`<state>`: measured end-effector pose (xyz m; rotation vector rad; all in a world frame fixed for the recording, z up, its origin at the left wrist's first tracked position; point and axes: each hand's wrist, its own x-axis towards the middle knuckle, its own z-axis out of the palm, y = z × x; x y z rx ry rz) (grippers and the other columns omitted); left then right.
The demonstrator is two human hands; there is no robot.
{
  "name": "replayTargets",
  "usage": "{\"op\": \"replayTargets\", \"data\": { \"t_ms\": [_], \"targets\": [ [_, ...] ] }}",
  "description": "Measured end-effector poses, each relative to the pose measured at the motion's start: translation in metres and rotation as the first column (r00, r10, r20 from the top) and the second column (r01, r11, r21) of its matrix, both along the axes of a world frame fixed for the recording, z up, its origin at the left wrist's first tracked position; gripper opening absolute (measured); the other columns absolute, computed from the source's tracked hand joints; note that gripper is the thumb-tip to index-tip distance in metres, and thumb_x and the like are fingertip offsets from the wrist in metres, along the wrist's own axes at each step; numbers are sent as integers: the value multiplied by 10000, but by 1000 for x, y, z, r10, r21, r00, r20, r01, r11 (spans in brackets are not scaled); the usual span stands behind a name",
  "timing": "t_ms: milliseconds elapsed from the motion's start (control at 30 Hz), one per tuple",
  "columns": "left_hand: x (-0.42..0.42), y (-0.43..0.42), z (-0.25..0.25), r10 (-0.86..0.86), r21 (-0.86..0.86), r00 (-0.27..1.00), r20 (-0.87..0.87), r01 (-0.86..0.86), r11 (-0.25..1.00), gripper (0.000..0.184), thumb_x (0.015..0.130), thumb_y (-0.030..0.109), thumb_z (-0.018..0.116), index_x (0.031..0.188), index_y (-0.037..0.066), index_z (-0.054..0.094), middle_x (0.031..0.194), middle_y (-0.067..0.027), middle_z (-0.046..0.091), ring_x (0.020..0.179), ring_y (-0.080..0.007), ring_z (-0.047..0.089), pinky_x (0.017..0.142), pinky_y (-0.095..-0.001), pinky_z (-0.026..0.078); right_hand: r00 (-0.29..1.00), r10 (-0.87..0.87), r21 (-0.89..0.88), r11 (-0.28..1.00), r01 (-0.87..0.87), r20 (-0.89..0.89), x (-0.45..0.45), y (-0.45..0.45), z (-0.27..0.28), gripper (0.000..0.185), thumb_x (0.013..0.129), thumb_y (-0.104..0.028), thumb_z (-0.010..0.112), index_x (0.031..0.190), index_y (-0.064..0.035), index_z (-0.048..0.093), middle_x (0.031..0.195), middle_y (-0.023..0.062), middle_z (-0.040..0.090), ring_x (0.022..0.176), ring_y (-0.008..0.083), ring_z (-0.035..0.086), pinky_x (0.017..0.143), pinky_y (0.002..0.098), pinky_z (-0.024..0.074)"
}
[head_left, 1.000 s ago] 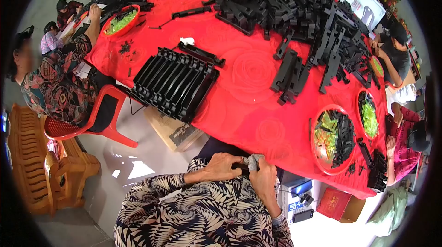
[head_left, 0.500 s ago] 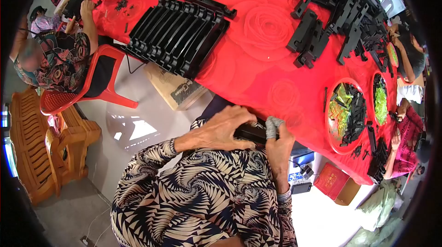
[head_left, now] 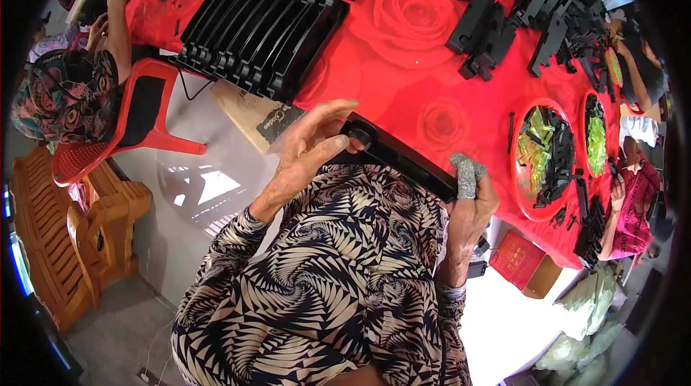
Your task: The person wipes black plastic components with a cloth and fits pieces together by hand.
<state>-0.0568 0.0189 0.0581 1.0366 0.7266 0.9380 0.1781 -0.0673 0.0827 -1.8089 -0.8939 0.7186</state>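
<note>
Part (head_left: 403, 158), long and black, slants between the two hands, just in front of the shirt (head_left: 324, 263) and beside the near edge of the red cloth (head_left: 381, 91). Left hand (head_left: 306, 152) is at its upper end, thumb and forefinger spread well apart; whether the other fingers press on it from behind, I cannot tell. Right hand (head_left: 471, 206) is clamped on the lower end, a grey wrap (head_left: 468, 176) around one of its digits.

On the cloth, beyond the left hand, a row (head_left: 263, 37) of similar black parts lies side by side. A pile (head_left: 551, 33) of more black parts sits on the far right. Nearer on that side stands a red bowl (head_left: 514, 159) with green-yellow and black pieces in it; a second bowl (head_left: 596, 175) stands just beside it.

Below the row, a carton (head_left: 252, 114) rests on the floor. On the left, a person in a patterned top (head_left: 65, 94) sits on a red chair (head_left: 86, 159), near a wooden bench (head_left: 83, 213).
</note>
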Motion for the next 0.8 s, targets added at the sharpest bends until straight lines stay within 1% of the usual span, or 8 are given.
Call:
{"op": "replayTargets", "data": {
  "t_ms": [200, 433, 533, 567, 600, 700, 733, 800],
  "targets": [
    [4, 0, -12, 13, -12, 997, -71, -14, 1000, 391, 934, 88, 587, 1308, 1, 514, 991, -73, 616, 904, -160, 618, 860, -323, 514, 998, 55, -28, 998, -55, -24, -3, 1, 7, 265, 840, -178, 749, 1003, 14, 667, 843, 48, 673, 754, 109, 593, 702, 256, 486],
    [8, 3, -14, 82, -67, 991, -102, -89, 994, 346, 921, 56, 606, 1259, 1, 558, 956, -52, 624, 849, -137, 619, 807, -273, 525, 946, 316, -26, 949, -315, 75, -1, 3, 9, 388, 748, -157, 834, 1017, 57, 653, 923, 143, 710, 802, 162, 663, 717, 285, 530],
    [5, 5, -9, 50, -16, 983, -177, -53, 998, 338, 903, 28, 617, 1237, -3, 577, 929, -40, 631, 823, -123, 614, 778, -256, 526, 770, 565, -172, 825, -539, 297, 6, 0, 6, 407, 749, -220, 808, 1031, 36, 664, 949, 210, 685, 861, 347, 676, 787, 387, 534],
    [6, 5, -7, 45, -15, 983, -177, -48, 999, 338, 903, 28, 617, 1237, -3, 577, 929, -40, 631, 823, -123, 614, 778, -256, 526, 666, 624, -200, 773, -601, 409, 5, -1, 7, 407, 768, -146, 730, 1117, 33, 621, 1006, 243, 658, 939, 418, 628, 839, 435, 503],
    [6, 5, -5, 10, -1, 978, -208, -11, 1000, 334, 899, 14, 607, 1231, -10, 579, 958, -50, 633, 859, -124, 608, 795, -262, 519, 669, 619, -199, 777, -597, 411, 4, -2, 4, 407, 768, -146, 730, 1117, 33, 621, 1006, 243, 658, 939, 418, 628, 839, 435, 503],
    [8, 1, 1, -52, 0, 954, -294, 54, 999, 331, 888, 0, 607, 1218, -15, 586, 986, -55, 637, 904, -121, 601, 818, -263, 506, 700, 694, -217, 718, -661, 166, -7, -1, -13, 526, 725, 24, 541, 1247, 50, 488, 1094, 296, 605, 1035, 444, 583, 886, 474, 465],
    [10, 2, 4, -78, -13, 936, -344, 78, 997, 331, 881, 0, 616, 1211, -12, 591, 986, -51, 638, 913, -116, 600, 823, -260, 500, 738, 668, -95, 745, -661, 99, -15, 2, -15, 469, 756, 14, 548, 1220, 61, 497, 1074, 305, 606, 1047, 457, 578, 895, 478, 461],
    [13, 2, 10, 41, 251, 871, -490, 95, 963, 319, 826, 1, 656, 1143, -11, 624, 973, -53, 639, 855, -103, 593, 768, -238, 487, 756, 650, -121, 759, -640, 79, -25, 7, -8, 434, 786, 14, 540, 1215, 66, 492, 1073, 306, 607, 1056, 460, 577, 903, 469, 461]
  ]
}}
